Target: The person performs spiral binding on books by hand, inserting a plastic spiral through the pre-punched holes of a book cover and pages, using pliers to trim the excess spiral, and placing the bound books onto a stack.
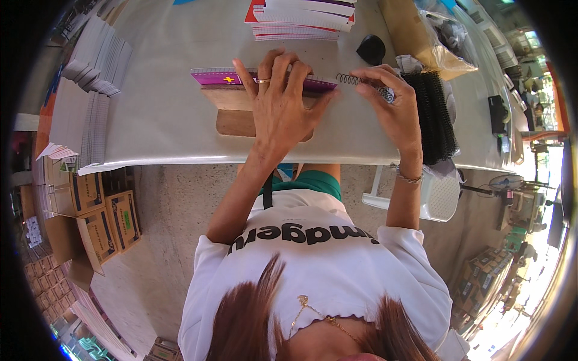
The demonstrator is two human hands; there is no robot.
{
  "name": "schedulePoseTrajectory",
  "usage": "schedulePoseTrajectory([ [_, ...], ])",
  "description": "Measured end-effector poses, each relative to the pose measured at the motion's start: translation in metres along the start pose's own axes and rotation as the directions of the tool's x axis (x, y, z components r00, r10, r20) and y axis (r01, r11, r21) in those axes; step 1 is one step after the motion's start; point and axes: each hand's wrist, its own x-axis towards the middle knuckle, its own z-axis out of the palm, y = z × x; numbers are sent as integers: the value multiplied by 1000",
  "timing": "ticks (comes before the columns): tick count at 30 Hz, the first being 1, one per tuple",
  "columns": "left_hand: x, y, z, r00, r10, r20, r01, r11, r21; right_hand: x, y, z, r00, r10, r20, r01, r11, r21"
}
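Gripping a purple-covered booklet [211, 77], the left hand [282, 99] spreads its fingers over the punched edge, its thumb stretched toward the booklet's right end. Right beneath that hand, on the near side of the booklet, sits a brown wooden block [235, 122] with a wider upper part and a narrower, round-cornered lower part. Just to its right, the right hand [391, 105] pinches a thin dark spiral binding coil [345, 78] between thumb and fingers, the coil's tip pointing left at the booklet's right end; whether it has entered the holes cannot be told. Beside the right hand, on its outer side, lies a thick bundle of black binding coils [432, 117]. Beyond that hand are a rounded black object [371, 50] and, farther off, an open cardboard box [415, 36]. Straight ahead of the left hand rises a stack of red-and-white booklets [301, 21]; well to its left stand tall piles of paper [78, 114]. Both hands work above a grey-covered table [162, 108], near its front edge.
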Motion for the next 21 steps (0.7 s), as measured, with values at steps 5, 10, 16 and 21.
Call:
schedulePoseTrajectory([
  [5, 4, 3, 1, 1000, 13, 15, -13, 1000, 5, 2, -2, -1, 999, 12, 48, -12, 1000, 6],
  [10, 8, 6, -1, 1000, 21, 23, -22, 1000, 6, 1, -3, 1, 998, 27, 53, -30, 998, 48],
  [16, 7, 5, 1, 999, 39, 7, -39, 999, 25, -3, -1, 6, 996, 46, 73, -52, 996, 71],
  [21, 6, 5, 1, 999, 43, 9, -43, 999, 31, -7, -2, 13, 999, 38, 19, -40, 993, 108],
])
